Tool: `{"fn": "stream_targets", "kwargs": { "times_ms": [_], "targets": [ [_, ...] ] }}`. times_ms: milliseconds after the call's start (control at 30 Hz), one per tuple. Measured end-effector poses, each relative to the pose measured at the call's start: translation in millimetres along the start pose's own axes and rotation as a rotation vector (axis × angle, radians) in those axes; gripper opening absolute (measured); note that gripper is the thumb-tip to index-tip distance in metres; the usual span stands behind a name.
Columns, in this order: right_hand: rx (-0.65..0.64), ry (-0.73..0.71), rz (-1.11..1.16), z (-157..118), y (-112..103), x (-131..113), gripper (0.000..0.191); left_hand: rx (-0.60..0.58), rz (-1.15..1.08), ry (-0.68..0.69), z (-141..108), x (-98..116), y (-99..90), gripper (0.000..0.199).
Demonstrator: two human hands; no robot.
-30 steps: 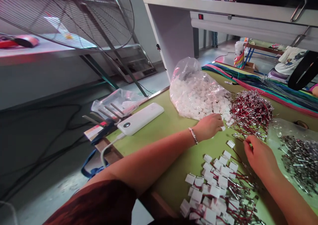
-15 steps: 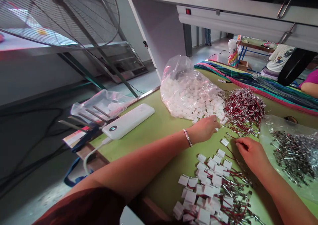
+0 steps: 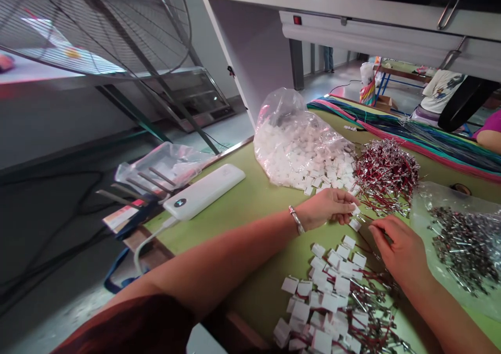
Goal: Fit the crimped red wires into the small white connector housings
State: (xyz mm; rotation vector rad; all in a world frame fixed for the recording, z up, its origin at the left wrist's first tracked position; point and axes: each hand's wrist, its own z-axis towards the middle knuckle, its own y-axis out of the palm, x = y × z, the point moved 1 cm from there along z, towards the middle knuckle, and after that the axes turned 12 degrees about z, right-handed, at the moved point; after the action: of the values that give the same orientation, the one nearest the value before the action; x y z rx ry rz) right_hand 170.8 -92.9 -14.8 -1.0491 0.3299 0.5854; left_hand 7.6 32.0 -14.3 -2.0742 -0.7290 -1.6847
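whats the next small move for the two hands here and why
Probably bring the hands together and seat the wire end in the housing: the left hand pinches a white connector, and the right hand holds a red wire whose tip points at it, still apart.

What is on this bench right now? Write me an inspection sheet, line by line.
Surface: green bench top, worn wooden edge at the near left.
Job's things: clear plastic bag of small white plastic connectors; heap of short red wires with metal terminals; pile of finished white connectors on red wires.
Clutter: white power bank; clear bag of silver metal terminals; crumpled clear bag.
Hands: left hand pinches one white connector; right hand rests fingers down by a red wire, grip hidden.
Cables: white charging cable; bundle of long coloured wires.
Surroundings: large wire fan guard; white shelf; another person's arm at the right edge.
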Motion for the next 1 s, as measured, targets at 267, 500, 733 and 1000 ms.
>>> {"fn": "stream_targets", "kwargs": {
  "times_ms": [267,500,733,1000],
  "targets": [
    [0.007,-0.009,-0.018,1,-4,2,0.019,-0.093,-0.044,0.019,0,-3,-1.3,0.022],
    [-0.06,-0.104,-0.24,0,-2,-5,0.029,-0.136,0.083,-0.01,-2,-1,2.0,0.03],
    [-0.161,-0.022,-0.105,-2,6,-6,0.022,-0.216,0.109,0.022,-2,-5,9.0,0.033],
    [-0.23,0.068,0.016,-5,4,-11,0.02,-0.23,0.415,0.08,-7,6,7.1,0.04]
  ]
}}
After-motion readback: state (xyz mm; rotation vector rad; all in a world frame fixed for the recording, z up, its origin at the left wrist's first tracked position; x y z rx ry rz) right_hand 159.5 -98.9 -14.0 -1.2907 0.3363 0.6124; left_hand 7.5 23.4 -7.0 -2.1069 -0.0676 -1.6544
